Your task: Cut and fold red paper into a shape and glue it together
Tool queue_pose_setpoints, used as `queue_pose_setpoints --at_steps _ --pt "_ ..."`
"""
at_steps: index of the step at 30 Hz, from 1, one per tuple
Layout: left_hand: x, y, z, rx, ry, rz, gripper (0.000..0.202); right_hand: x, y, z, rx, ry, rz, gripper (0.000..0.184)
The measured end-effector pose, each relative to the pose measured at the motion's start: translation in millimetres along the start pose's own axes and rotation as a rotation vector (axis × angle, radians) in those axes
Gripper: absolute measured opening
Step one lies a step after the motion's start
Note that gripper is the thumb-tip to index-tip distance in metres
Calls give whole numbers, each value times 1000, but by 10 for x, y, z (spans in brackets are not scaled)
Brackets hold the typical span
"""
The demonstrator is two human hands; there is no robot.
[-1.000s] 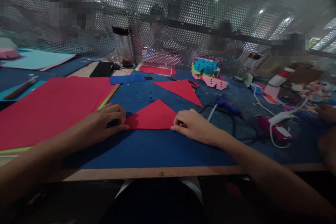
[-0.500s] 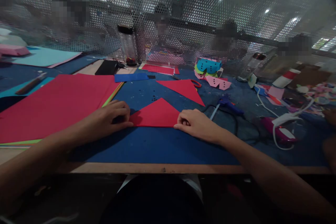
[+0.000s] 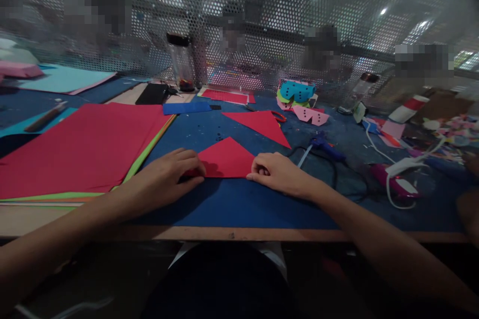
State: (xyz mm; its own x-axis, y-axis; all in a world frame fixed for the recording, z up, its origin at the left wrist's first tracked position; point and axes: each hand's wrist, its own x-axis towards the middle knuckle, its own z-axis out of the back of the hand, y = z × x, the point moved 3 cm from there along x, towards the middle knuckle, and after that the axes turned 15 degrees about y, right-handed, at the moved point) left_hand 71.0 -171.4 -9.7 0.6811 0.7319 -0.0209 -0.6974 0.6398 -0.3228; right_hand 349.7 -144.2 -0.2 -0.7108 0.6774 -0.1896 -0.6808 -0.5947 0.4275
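Red paper, left end: left hand (image 3: 168, 179) lies palm down, fingers loosely spread, over the left corner of the red triangle (image 3: 226, 158).
Red paper, right end: right hand (image 3: 277, 174) has its fingers curled in at the right corner; whether it pinches the corner or only presses on it cannot be told.
Position of piece: flat on the blue table (image 3: 239, 204), long edge near, point far, between the two hands.
Handling note: judged a flattening hold. Pressure is best kept even at both corners so the long edge stays straight, and thin paper would likely wrinkle if either hand drags sideways.
Left of hands: stack of red sheets (image 3: 82, 149), with green edges showing beneath.
Far of hands: second red triangle (image 3: 262, 124), apart from the first. A blue strip (image 3: 185, 108) lies beyond it to the left.
Right of hands: glue gun (image 3: 322, 145) with a black cable (image 3: 331, 172) looping near the right wrist. Best kept off the paper.
Far right: paper masks (image 3: 299, 94), blue and pink, heaped by the mesh screen (image 3: 262, 25).
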Motion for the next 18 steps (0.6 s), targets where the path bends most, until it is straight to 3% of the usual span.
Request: queue_pose_setpoints --at_steps 7,18 --pt "179 -13 -82 -63 -77 64 32 6 -12 -6 -13 -6 23 24" --pt "211 1 -125 6 -119 43 37 -15 13 22 -29 4 -10 26"
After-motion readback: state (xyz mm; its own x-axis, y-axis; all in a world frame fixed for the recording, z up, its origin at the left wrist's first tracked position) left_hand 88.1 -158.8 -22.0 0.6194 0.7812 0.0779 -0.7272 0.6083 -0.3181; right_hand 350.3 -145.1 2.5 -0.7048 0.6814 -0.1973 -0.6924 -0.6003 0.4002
